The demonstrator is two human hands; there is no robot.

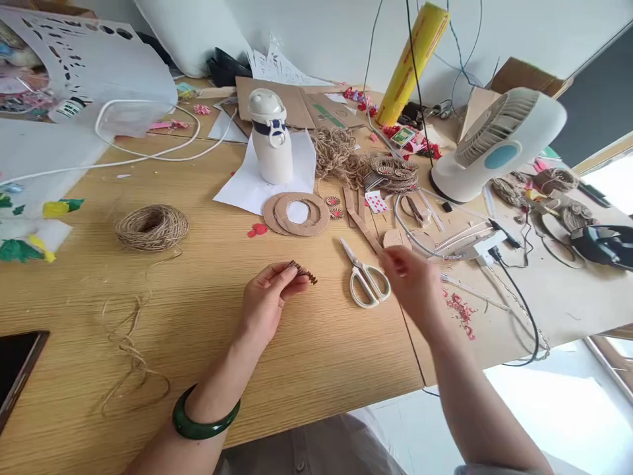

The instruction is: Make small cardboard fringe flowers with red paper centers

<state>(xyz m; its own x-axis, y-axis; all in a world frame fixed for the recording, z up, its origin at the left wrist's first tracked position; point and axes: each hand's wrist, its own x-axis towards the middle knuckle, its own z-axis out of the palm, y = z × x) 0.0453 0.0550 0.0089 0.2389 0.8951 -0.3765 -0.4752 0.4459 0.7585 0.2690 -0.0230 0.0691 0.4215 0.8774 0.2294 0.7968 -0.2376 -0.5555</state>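
- Two hands hovered over the wooden table (148, 343)!
- Left hand (264, 300) pinched a small corrugated cardboard strip (302, 272) between closed fingertips.
- Right hand (410, 284), blurred, fingers half-curled, just above the scissors (364, 282).

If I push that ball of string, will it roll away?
The ball of twine looks squat and wide, so it would probably slide or wobble rather than roll far. Its loose coils suggest it's soft and light for its size. A thin strand seems to trail from it and might catch or unwind a little.
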